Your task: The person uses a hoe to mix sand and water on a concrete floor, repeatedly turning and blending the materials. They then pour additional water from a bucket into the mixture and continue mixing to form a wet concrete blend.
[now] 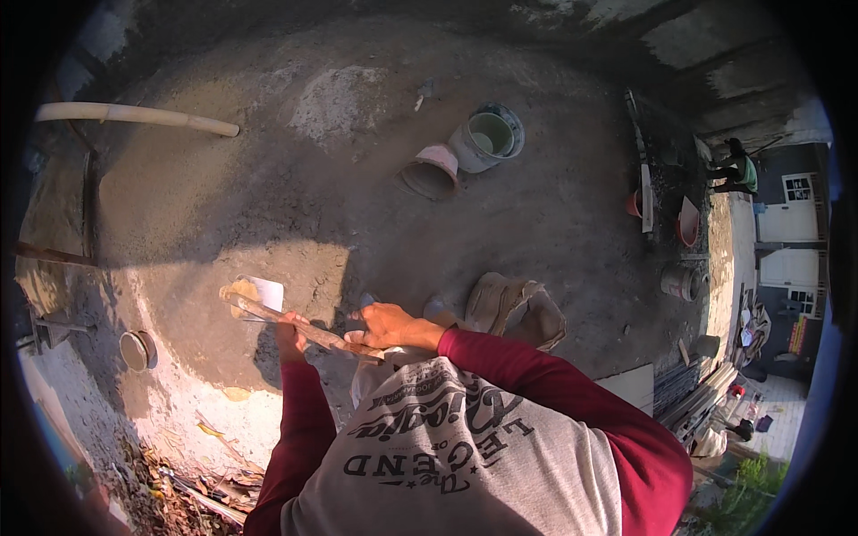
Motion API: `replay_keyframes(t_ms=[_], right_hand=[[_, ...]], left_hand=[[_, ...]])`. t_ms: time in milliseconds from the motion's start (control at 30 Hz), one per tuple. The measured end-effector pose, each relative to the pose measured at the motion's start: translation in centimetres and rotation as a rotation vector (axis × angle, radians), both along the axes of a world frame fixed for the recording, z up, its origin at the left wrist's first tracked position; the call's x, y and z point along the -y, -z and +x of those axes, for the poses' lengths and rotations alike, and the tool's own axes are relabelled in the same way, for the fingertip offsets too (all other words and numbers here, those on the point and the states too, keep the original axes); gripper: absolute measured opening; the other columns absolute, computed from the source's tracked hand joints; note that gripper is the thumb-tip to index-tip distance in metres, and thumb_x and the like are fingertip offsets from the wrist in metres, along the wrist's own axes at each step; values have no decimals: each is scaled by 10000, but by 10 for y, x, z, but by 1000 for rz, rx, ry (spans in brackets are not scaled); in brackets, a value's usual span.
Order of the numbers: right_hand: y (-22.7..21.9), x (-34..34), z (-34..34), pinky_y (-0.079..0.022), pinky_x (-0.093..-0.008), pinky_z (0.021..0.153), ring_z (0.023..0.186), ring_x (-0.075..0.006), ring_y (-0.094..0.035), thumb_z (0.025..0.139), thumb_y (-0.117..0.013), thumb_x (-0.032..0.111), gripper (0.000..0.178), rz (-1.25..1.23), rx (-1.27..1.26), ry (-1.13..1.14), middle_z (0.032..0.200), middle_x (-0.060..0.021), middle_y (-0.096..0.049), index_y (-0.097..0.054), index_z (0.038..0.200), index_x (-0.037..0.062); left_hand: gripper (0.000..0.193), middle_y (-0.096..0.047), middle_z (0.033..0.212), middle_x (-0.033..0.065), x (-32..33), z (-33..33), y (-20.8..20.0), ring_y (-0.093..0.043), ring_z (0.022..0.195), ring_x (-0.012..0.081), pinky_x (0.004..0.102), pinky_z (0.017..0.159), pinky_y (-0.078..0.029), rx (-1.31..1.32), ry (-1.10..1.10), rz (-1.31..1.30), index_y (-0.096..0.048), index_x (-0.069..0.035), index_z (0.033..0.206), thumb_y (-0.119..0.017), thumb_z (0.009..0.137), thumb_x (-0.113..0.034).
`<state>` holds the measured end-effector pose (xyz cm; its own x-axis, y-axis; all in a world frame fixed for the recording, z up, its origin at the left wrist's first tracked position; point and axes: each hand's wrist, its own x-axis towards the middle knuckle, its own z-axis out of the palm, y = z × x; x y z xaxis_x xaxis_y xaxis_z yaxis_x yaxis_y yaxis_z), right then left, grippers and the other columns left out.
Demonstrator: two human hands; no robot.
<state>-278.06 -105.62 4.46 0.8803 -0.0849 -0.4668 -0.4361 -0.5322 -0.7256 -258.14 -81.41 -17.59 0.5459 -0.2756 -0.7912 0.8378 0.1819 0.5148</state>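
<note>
A hoe with a long wooden handle (323, 338) lies slantwise in front of me. Its pale, sunlit blade (266, 293) is at the far left end, against the grey ground and beside a clump of tan material. My left hand (291, 330) is closed round the middle of the handle. Nearer my body, my right hand (382, 326) is closed on the handle close to its rear end. Just right of my right hand stands an open, crumpled sack (514, 308), partly hidden by my right sleeve.
Farther ahead, a bucket with pale liquid (483, 138) stands against a tipped pinkish bucket (431, 171). A bamboo pole (143, 116) juts in from the left above a sand heap (170, 170). A round container (138, 350) is at left. Another person (737, 170) is far right.
</note>
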Motion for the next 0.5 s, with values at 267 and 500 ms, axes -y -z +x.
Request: replay_keyframes(t_ms=[267,500], right_hand=[[58,139,-107,-534,-412,790,890,-367,-673,844,-677,309,450,-185,-21,370,987,-245,-677,-641,1190,24],[122,319,-176,-457,-282,445,504,-139,-584,881,-675,152,182,207,-162,1155,690,-78,-632,-655,890,-29]], left_hand=[[65,-522,638,26,7,51,-29,-515,511,163,295,460,-449,-192,359,186,-509,-98,803,-551,852,-87],[103,-496,634,4,61,7,-100,-504,551,111,226,494,-445,-223,33,377,-540,-84,882,-586,940,-156]])
